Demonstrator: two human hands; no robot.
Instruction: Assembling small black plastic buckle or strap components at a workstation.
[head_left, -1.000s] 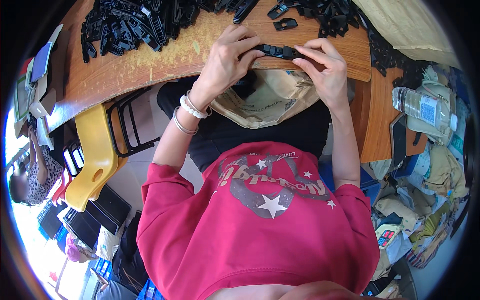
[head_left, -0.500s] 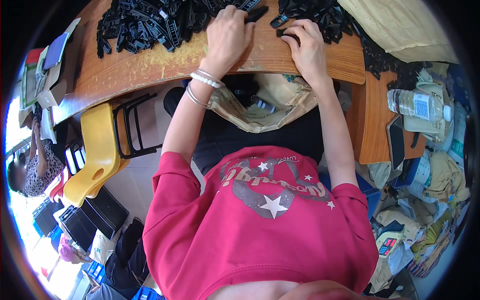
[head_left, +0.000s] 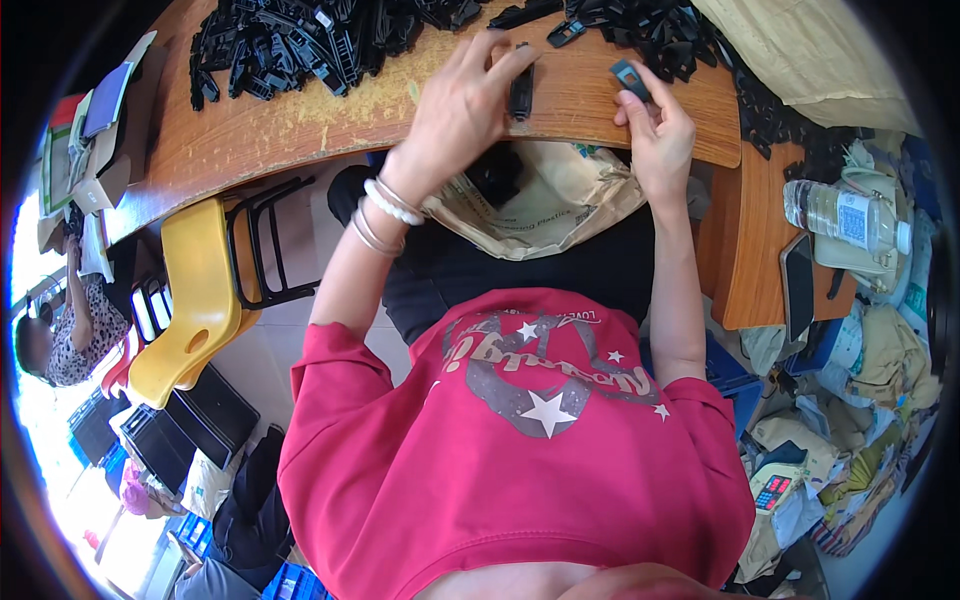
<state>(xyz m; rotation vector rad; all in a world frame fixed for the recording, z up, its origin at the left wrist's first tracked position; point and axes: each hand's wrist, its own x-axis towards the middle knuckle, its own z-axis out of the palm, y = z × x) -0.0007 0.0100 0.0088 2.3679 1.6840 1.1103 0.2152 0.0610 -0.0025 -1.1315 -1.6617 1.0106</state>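
My left hand [head_left: 465,110] is over the table's near edge, slightly blurred, with thumb and forefinger spread apart. A long narrow black plastic piece [head_left: 520,88] stands just beyond its fingertips; nothing shows pinched between the visible fingers. To the right, my right hand [head_left: 658,135] pinches a small dark plastic clip [head_left: 629,80] with a blue-grey face between thumb and fingers, raised above the tabletop. Below the edge, a paper bag [head_left: 540,238] gapes open on my lap, with black pieces inside. Another long black piece [head_left: 525,13] and a loose clip [head_left: 566,34] lie beyond my hands.
Heaps of black plastic parts [head_left: 290,55] cover the far side of the wooden table [head_left: 300,140]. At right are a water bottle [head_left: 845,215], a phone [head_left: 797,285] and a large paper sack [head_left: 810,60]. A yellow chair [head_left: 185,300] is at left, with another person beyond.
Both hands have drawn back from the heaps toward me. My right hand has lifted a clip off the table and turned it. The left hand's fingers have spread, a long black piece beside them.
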